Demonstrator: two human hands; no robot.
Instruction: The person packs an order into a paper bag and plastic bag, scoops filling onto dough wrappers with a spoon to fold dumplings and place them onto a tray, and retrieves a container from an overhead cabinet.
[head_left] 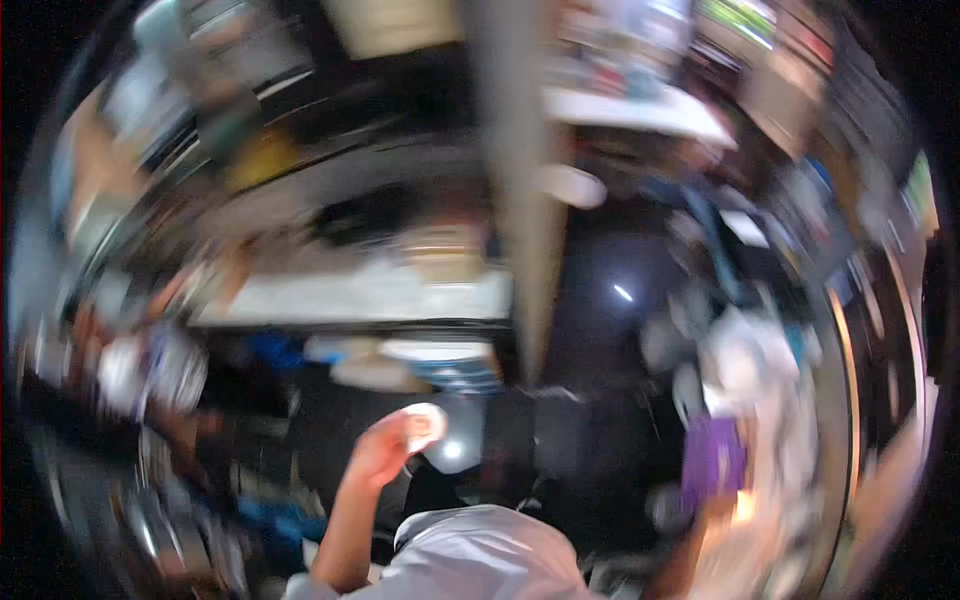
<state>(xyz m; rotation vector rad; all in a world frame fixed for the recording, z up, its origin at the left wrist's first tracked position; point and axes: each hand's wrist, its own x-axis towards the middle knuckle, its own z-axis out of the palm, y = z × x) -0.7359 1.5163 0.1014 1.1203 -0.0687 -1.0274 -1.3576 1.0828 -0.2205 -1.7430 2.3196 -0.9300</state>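
White tabletop (350,298) beside grey pillar (517,150)

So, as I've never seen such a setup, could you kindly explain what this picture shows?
There is no machine: one camera, worn on a person's head, looks forward and down. The white shirt at the bottom is the wearer's. Their left hand holds a small, round white object. At lower right, what may be their right arm is a blur near a purple object; that hand is unclear. Further off, a tan shape seems to sit on a long pale surface. Blur hides finer details.
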